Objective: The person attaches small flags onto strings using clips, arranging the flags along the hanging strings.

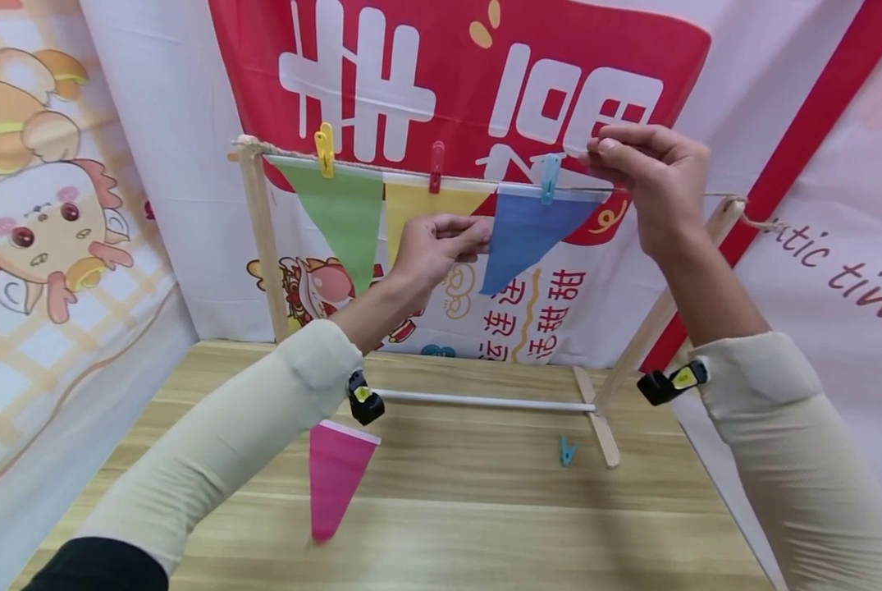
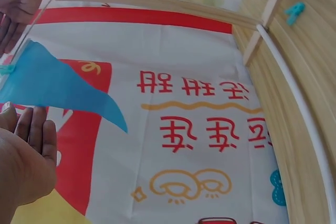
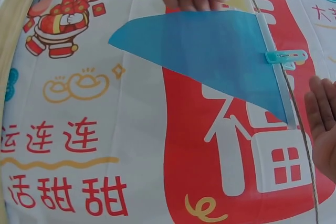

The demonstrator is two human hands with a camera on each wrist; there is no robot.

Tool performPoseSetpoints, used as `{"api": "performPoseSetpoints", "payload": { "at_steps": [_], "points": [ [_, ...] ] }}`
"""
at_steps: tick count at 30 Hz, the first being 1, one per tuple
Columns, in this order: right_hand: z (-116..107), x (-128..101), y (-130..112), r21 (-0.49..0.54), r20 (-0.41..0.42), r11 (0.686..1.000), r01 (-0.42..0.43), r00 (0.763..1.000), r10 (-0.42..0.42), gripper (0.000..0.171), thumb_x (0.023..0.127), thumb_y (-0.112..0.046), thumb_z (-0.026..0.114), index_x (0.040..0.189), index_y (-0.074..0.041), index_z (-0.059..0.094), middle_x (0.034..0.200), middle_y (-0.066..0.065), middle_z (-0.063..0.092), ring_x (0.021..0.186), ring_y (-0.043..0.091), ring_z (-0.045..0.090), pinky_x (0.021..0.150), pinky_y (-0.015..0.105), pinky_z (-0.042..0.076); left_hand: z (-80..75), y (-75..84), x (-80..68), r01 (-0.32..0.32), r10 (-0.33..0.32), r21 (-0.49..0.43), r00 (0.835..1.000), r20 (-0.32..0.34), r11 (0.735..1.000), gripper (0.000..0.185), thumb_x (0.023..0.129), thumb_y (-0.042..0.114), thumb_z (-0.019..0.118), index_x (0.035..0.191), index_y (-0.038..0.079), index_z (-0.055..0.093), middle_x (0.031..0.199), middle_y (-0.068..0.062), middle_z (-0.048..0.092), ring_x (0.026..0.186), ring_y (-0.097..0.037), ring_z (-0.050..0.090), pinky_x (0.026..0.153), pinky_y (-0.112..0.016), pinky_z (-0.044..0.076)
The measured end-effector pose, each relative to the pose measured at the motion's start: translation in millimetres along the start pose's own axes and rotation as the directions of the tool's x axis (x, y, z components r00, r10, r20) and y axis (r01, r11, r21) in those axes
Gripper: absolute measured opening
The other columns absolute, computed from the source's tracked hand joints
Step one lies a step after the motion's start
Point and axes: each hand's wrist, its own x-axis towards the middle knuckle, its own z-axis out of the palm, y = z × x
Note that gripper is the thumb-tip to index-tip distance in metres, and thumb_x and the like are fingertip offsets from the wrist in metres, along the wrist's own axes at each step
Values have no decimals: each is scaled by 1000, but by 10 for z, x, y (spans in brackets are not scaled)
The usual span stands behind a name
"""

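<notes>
The blue pennant [image 1: 523,232] hangs from the string [image 1: 477,179] by a blue clip [image 1: 550,178], its long axis running downward, tip pointing down-left. The left hand [image 1: 438,246] pinches its left edge; the right hand [image 1: 651,180] pinches the string beside its top right corner.

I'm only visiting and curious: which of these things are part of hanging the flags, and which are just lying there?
In use:
left hand, holding the blue flag by its edge
right hand, pinching the string
blue clip on that flag
wooden rack

Lying about:
pink flag on the table
loose teal clip
</notes>
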Motion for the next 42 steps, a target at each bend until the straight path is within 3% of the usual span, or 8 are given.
{"api": "performPoseSetpoints", "payload": {
  "at_steps": [9,18,25,30,38,42],
  "points": [
    [-58,-118,78,153,66,987,46,996,-56,34,100,-8,85,128,11,78,117,16,86,108,29,86,101,34,68,-95,-139,-55,27,-27,20,1000,0,999,26,106,22,81,127,7,84,114,-12,87,99,-19,86,99,-39,69],
    [-103,-240,236,160,124,979,130,981,-151,27,102,1,77,125,15,77,116,20,86,104,30,87,97,38,69,-206,-268,-130,48,-49,5,998,38,999,26,107,23,80,127,6,83,108,-10,87,94,-17,85,93,-36,71],
    [-170,-360,395,147,138,986,85,985,-105,27,103,4,75,125,19,74,113,20,86,102,30,87,95,38,69,-291,-413,-170,69,-70,15,996,58,997,31,108,26,79,128,3,82,102,-6,86,92,-18,84,90,-36,71],
    [-203,-461,488,101,156,993,56,985,-71,34,104,3,74,130,25,68,113,20,86,99,28,88,94,38,69,-346,-497,-199,99,-101,30,993,56,995,32,109,28,78,127,1,81,101,-5,86,92,-19,86,83,-30,70],
    [-270,-628,724,91,165,996,-9,986,-6,30,105,3,72,128,23,70,112,16,87,98,27,88,95,37,69,-445,-615,-265,114,-117,37,990,75,993,26,110,29,77,121,5,82,119,-26,83,88,-14,85,87,-34,70],
    [-312,-722,849,75,164,995,-63,985,50,24,107,3,70,126,17,75,111,14,88,98,26,88,95,36,69,-515,-705,-294,136,-140,52,987,75,989,26,110,29,78,122,6,82,121,-28,82,88,-14,85,86,-35,70]
  ]
}}
